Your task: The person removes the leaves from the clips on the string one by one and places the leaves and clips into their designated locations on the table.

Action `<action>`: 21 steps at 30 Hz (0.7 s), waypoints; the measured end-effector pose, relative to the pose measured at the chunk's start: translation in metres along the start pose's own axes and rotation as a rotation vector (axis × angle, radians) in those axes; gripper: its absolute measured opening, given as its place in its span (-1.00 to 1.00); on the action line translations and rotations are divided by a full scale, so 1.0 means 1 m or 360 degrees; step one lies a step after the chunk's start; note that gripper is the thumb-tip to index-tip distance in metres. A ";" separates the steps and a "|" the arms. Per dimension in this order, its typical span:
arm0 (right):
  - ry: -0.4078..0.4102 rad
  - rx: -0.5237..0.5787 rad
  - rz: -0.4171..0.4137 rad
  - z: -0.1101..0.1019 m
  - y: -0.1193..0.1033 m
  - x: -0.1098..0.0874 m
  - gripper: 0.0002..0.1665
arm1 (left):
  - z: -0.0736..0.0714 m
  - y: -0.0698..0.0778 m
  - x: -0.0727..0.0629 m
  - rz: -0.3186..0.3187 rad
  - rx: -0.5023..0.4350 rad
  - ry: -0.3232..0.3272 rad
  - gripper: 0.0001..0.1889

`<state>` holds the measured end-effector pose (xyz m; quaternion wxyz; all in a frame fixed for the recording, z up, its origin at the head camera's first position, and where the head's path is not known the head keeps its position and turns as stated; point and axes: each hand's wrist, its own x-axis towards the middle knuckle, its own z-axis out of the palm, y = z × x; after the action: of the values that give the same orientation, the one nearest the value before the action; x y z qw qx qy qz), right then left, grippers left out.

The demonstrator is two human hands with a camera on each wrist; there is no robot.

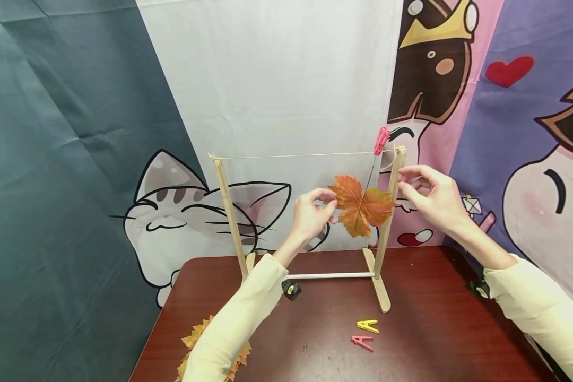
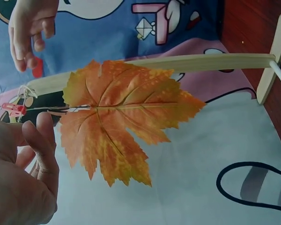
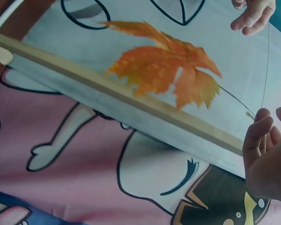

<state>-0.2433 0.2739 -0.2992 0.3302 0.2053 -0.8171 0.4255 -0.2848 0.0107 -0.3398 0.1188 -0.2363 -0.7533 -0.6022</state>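
An orange artificial maple leaf [image 1: 361, 207] hangs by its thin stem from a pink clothespin [image 1: 381, 141] clipped on the string [image 1: 291, 155]. My left hand [image 1: 313, 214] is just left of the leaf, its fingers loosely bent. In the right wrist view, a gap shows between that left hand [image 3: 256, 15] and the leaf [image 3: 171, 68]. To the right of the wooden post [image 1: 389, 212], my right hand [image 1: 432, 197] is held up with relaxed fingers. Nothing shows in its grasp, and in the left wrist view the right hand [image 2: 30, 33] is apart from the leaf [image 2: 122, 112].
The string runs between two upright posts joined low down by a white rod [image 1: 331, 276]. On the brown table [image 1: 434, 318] lie a yellow clothespin [image 1: 367, 326] and a pink one [image 1: 362, 343]. More leaves [image 1: 198, 333] lie at the front left, partly under my left sleeve. A printed cloth [image 1: 277, 79] hangs behind.
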 end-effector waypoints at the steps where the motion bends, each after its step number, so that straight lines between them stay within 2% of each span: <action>1: 0.0002 -0.0008 0.0013 -0.002 -0.001 0.004 -0.65 | 0.001 0.001 0.002 0.0005 0.0009 0.0005 -0.83; 8: -0.0009 -0.0044 0.0068 -0.014 -0.009 0.026 -0.64 | 0.009 0.003 0.012 0.0029 0.0046 0.0025 -0.79; 15: -0.0063 0.0025 0.0169 -0.023 -0.011 0.043 -0.62 | 0.016 0.007 0.021 0.0036 0.0026 0.0029 -0.79; 21: -0.0123 0.0118 0.0233 -0.026 -0.014 0.060 -0.70 | 0.024 0.010 0.028 0.0028 -0.0010 0.0033 -0.79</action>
<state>-0.2663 0.2845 -0.2375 0.2586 0.1733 -0.8258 0.4703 -0.3016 0.0412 -0.3240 0.1313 -0.2370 -0.7480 -0.6059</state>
